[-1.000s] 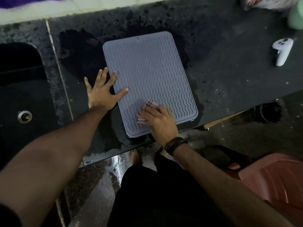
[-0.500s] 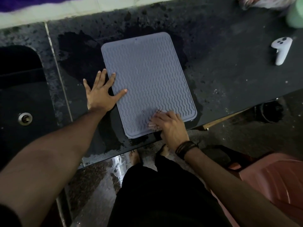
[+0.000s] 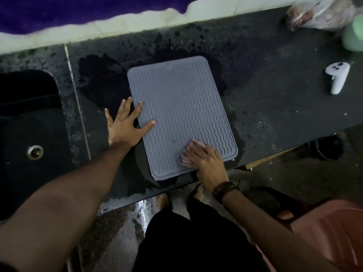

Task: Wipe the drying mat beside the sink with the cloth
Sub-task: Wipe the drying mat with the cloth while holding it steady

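Count on counter (image 3: 275, 107): one drying mat (image 3: 180, 107), one cloth (image 3: 187, 157), one white controller (image 3: 338, 77), one green cup (image 3: 353, 39), one plastic bag (image 3: 318, 14); one sink (image 3: 29, 138); two hands.

One head-worn camera looks steeply down (wide-angle, close) over the counter (image 3: 275, 114).
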